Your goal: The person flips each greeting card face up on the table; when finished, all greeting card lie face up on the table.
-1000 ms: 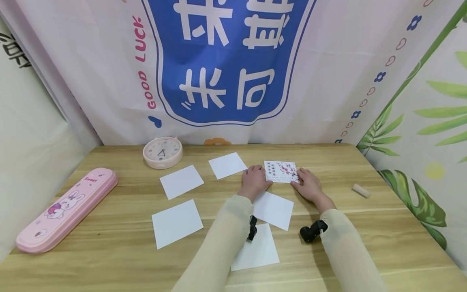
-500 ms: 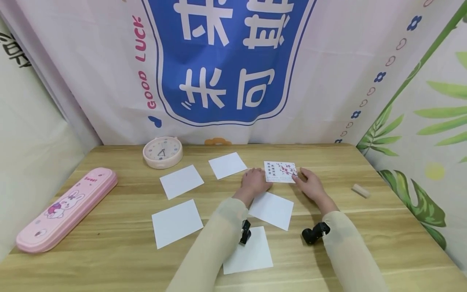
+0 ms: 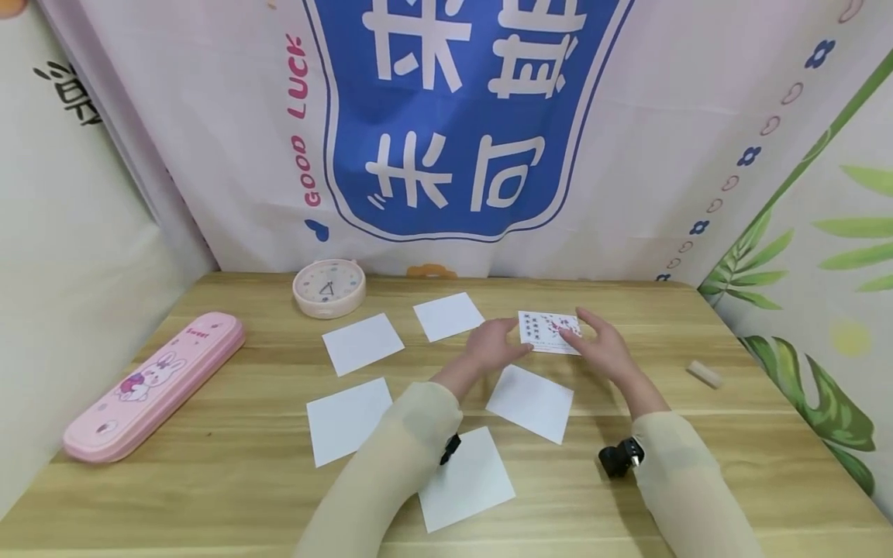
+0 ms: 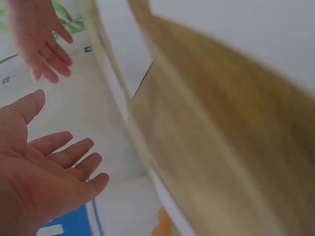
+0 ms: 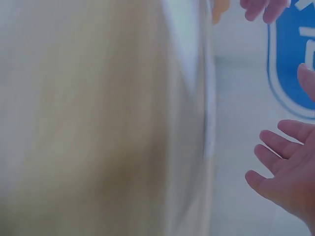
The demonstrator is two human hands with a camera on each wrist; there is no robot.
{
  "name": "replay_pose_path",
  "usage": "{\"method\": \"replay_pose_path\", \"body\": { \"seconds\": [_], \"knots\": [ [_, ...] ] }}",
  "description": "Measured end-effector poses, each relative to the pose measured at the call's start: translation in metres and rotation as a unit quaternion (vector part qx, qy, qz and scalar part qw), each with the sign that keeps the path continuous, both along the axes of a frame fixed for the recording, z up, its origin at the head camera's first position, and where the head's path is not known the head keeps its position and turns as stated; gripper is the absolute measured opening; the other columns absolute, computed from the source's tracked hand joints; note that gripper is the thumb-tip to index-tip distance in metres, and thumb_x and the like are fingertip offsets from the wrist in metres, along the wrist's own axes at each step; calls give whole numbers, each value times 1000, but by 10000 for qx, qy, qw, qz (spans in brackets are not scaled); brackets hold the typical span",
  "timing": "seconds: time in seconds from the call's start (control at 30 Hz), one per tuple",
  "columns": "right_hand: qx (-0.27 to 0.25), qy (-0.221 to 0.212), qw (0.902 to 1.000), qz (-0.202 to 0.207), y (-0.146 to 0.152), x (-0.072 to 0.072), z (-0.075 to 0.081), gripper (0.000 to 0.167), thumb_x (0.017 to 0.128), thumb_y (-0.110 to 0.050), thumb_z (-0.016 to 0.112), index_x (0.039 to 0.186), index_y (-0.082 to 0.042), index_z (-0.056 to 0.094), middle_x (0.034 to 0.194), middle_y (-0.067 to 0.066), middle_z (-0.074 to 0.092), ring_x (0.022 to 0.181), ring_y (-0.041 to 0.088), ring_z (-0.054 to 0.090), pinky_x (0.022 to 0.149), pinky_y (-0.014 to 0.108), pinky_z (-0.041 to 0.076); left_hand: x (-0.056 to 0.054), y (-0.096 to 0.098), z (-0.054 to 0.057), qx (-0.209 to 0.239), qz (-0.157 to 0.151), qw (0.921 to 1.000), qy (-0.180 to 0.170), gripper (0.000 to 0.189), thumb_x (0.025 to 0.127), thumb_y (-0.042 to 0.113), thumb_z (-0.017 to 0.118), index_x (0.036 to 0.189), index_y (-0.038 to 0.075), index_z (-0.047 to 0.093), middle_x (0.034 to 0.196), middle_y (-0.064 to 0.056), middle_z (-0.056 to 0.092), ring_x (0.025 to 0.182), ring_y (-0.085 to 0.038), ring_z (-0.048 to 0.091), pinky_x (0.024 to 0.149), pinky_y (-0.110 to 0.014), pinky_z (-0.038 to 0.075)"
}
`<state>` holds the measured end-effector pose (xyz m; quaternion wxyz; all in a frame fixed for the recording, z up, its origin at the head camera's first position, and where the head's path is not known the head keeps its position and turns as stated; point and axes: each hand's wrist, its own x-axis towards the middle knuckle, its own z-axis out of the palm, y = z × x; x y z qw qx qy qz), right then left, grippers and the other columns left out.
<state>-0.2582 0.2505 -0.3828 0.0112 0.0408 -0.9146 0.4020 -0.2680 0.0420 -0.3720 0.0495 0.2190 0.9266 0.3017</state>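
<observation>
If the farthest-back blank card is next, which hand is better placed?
The left hand, probably: it is beside that blank card, while the right hand is farther off, at the right of the printed card.

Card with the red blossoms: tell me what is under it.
The wooden table shows around the blossom card. Whatever lies directly beneath is covered and cannot be seen. The right hand also hides part of its right edge.

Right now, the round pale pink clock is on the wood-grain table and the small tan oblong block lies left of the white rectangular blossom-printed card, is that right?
Not quite: the small tan block lies right of the card, as the head view shows; the clock is on the table.
</observation>
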Motion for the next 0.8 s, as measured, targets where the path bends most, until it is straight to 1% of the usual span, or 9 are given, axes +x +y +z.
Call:
{"method": "replay_pose_path", "body": {
  "seconds": [0.17, 0.23, 0.3, 0.33, 0.43, 0.57, 0.6, 0.7, 0.8],
  "knots": [
    [120, 184, 9986, 475, -16, -4, 12, 75, 80, -45, 55, 134, -2, 27, 134, 19, 30, 122, 34, 23, 97, 49, 19, 2, -30, 24, -81, -219, 9992, 339, 60, 80, 36, 58, 127, 3, 41, 128, -8, 42, 117, -23, 36, 97, -33, 25],
    [113, 225, 9974, 675, -25, -6, 17, 75, 79, -45, 56, 134, -2, 27, 133, 18, 31, 122, 33, 24, 96, 48, 20, 1, -48, 30, 53, -192, 9989, 432, 62, 79, 36, 60, 128, 4, 39, 129, -9, 41, 118, -23, 35, 98, -33, 24],
    [56, 237, 9963, 822, -36, -10, 22, 75, 78, -43, 58, 134, -4, 28, 133, 17, 32, 122, 32, 25, 96, 47, 22, 0, -68, 32, 312, -55, 9988, 377, 64, 78, 35, 62, 129, 4, 38, 130, -10, 39, 119, -23, 33, 98, -33, 24],
    [31, 245, 9959, 871, -41, -13, 24, 75, 78, -43, 59, 134, -5, 28, 133, 16, 33, 121, 31, 26, 96, 47, 23, -2, -78, 32, 465, 31, 9984, 316, 65, 77, 35, 62, 129, 5, 38, 130, -10, 39, 119, -23, 32, 98, -34, 24],
    [-44, 219, 9954, 936, -57, -22, 26, 75, 76, -40, 61, 134, -5, 29, 133, 14, 34, 121, 30, 28, 96, 45, 25, -7, -105, 28, 880, 428, 9951, -123, 68, 77, 37, 63, 132, 8, 34, 134, -9, 34, 122, -24, 28, 98, -36, 23],
    [-248, 59, 9948, 985, -77, -35, 24, 73, 77, -35, 63, 133, -4, 29, 133, 13, 34, 121, 28, 28, 97, 41, 24, -17, -133, 21, 1002, 920, 9887, -627, 73, 76, 43, 60, 135, 12, 29, 137, -8, 27, 124, -27, 23, 97, -42, 23],
    [-348, -8, 9945, 985, -82, -38, 23, 72, 77, -33, 63, 133, -4, 29, 133, 13, 34, 121, 27, 28, 97, 41, 24, -20, -139, 19, 961, 974, 9887, -620, 74, 77, 43, 59, 135, 12, 28, 138, -8, 27, 124, -28, 23, 97, -43, 23],
    [-621, -159, 9930, 991, -94, -46, 21, 71, 77, -31, 64, 133, -5, 29, 133, 12, 35, 122, 26, 28, 97, 40, 24, -28, -153, 13, 1164, 1146, 9836, -764, 75, 77, 44, 58, 136, 10, 26, 138, -9, 24, 124, -29, 21, 97, -45, 21],
    [-871, -268, 9910, 976, -102, -52, 18, 72, 76, -32, 64, 133, -5, 30, 133, 11, 34, 122, 25, 28, 97, 39, 24, -35, -160, 8, 1411, 1262, 9783, -845, 76, 77, 45, 58, 136, 9, 26, 139, -9, 23, 125, -29, 19, 98, -45, 19]
  ]
}}
